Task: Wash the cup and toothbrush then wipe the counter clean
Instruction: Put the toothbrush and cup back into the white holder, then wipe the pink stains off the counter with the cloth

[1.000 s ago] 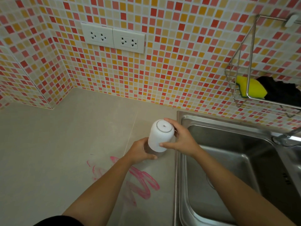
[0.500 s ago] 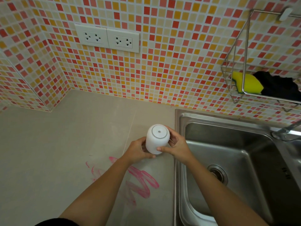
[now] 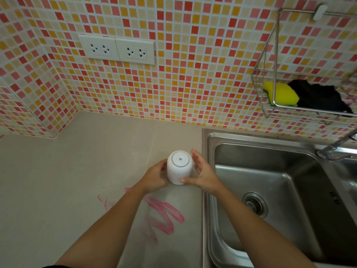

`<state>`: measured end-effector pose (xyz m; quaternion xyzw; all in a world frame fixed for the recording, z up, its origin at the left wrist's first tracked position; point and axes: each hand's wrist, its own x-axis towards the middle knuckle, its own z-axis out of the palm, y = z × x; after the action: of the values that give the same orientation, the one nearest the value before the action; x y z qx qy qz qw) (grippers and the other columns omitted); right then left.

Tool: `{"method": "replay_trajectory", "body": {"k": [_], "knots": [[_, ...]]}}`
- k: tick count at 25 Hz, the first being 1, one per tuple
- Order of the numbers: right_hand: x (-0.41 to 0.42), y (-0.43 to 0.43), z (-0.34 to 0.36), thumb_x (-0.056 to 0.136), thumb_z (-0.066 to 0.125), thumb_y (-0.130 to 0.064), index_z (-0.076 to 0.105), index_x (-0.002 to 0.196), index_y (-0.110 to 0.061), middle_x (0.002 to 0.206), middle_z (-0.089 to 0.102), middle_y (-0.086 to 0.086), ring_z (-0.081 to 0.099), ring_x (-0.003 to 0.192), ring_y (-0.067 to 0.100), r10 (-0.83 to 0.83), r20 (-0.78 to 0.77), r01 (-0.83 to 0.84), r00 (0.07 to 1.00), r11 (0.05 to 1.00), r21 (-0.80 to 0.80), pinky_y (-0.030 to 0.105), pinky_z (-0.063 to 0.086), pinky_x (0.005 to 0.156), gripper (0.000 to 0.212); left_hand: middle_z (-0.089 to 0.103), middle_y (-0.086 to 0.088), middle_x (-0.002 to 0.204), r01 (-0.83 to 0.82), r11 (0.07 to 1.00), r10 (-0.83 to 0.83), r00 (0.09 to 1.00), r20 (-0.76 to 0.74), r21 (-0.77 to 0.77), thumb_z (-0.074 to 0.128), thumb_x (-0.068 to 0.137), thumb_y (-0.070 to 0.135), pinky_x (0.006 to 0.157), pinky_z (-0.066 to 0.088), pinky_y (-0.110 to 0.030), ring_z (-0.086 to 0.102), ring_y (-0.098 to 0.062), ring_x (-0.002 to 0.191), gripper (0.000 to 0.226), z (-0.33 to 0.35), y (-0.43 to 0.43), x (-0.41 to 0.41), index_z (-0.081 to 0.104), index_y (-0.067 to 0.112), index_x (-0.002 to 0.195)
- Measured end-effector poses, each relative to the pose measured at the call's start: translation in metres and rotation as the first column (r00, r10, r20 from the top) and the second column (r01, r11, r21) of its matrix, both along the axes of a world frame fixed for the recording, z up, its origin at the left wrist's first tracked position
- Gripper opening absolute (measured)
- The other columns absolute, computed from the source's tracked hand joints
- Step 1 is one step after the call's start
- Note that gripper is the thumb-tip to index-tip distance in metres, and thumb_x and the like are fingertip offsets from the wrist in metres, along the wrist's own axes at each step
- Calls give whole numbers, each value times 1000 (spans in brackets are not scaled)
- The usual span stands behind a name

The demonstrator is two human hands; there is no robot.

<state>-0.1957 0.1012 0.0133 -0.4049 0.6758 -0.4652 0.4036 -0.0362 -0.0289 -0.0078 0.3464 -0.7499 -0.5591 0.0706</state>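
Note:
A white cup (image 3: 179, 167) stands upside down on the beige counter (image 3: 77, 171), just left of the sink rim, with its base facing me. My left hand (image 3: 154, 176) wraps around the cup's left side. On the other side, my right hand (image 3: 204, 175) has its fingers spread apart from the cup; only the thumb touches the cup's lower edge. Pink smears (image 3: 164, 215) mark the counter in front of the cup, partly under my left forearm. No toothbrush is in view.
A steel sink (image 3: 205, 190) with a drain (image 3: 254, 205) lies to the right, its faucet (image 3: 336, 144) at the far right. A wire rack (image 3: 258, 88) on the tiled wall holds a yellow sponge (image 3: 282, 93) and a black cloth (image 3: 320, 97). Two sockets (image 3: 117, 49) sit above the counter.
The cup came down from a tilted hold onto the counter, upside down. My right hand's fingers have lifted off its side.

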Motion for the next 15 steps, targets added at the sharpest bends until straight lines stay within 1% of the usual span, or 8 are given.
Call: {"method": "replay_trajectory", "body": {"k": [2, 4, 6, 8, 10, 11, 13, 15], "knots": [[-5, 15, 24, 73, 76, -5, 21, 146, -17, 151, 27, -4, 25, 139, 7, -51, -23, 49, 998, 997, -56, 23, 22, 113, 92, 47, -7, 137, -80, 994, 76, 996, -52, -79, 51, 67, -14, 101, 37, -24, 42, -20, 132, 77, 29, -4, -1, 36, 7, 140], [-18, 38, 59, 87, 64, -13, 31, 143, -18, 146, 37, -6, 34, 135, 5, -125, -131, 99, 983, 977, -190, 19, 30, 110, 65, 46, -7, 140, -149, 975, 118, 977, -180, -168, 44, 74, -23, 104, 34, -22, 41, -17, 132, 72, 78, 1, -12, 38, 8, 140], [-38, 65, 99, 93, 52, -28, 42, 136, -24, 138, 49, -8, 45, 127, 3, -249, -263, 153, 932, 929, -336, 24, 40, 105, 45, 50, 0, 135, -156, 958, 69, 940, -334, -241, 43, 78, -23, 103, 33, -16, 45, -10, 126, 69, 134, 19, -32, 42, 14, 137], [-69, 97, 139, 92, 44, -38, 46, 131, -27, 134, 52, -7, 48, 123, 4, -391, -357, 199, 848, 861, -469, 23, 41, 101, 40, 53, 4, 130, -113, 954, -43, 865, -500, -277, 43, 82, -21, 102, 36, -12, 49, -4, 122, 65, 185, 52, -60, 44, 19, 133], [-113, 128, 174, 93, 39, -39, 46, 131, -24, 134, 50, -6, 47, 122, 3, -527, -494, 223, 691, 806, -548, 15, 37, 100, 41, 54, 6, 127, -37, 962, -142, 780, -609, -272, 43, 84, -20, 102, 39, -12, 51, -4, 122, 60, 221, 86, -93, 45, 20, 129], [-139, 142, 188, 95, 36, -38, 45, 133, -20, 134, 49, -4, 45, 123, 5, -571, -575, 235, 586, 799, -553, 16, 36, 102, 43, 55, 7, 126, 0, 960, -184, 756, -629, -280, 44, 85, -18, 102, 39, -13, 51, -4, 122, 58, 234, 102, -111, 45, 21, 128], [-196, 165, 210, 97, 30, -37, 42, 136, -15, 139, 48, 5, 43, 127, 15, -558, -725, 281, 402, 829, -483, 31, 34, 107, 47, 55, 10, 125, 56, 941, -259, 753, -604, -334, 47, 87, -11, 102, 39, -13, 51, -3, 121, 55, 256, 128, -155, 46, 22, 130], [-245, 179, 219, 96, 22, -41, 39, 138, -11, 141, 46, 11, 42, 130, 24, -439, -848, 325, 295, 881, -343, 41, 33, 109, 54, 53, 6, 130, 89, 907, -312, 800, -513, -413, 48, 89, -3, 102, 37, -13, 49, -5, 123, 50, 270, 141, -204, 46, 17, 135]]}}
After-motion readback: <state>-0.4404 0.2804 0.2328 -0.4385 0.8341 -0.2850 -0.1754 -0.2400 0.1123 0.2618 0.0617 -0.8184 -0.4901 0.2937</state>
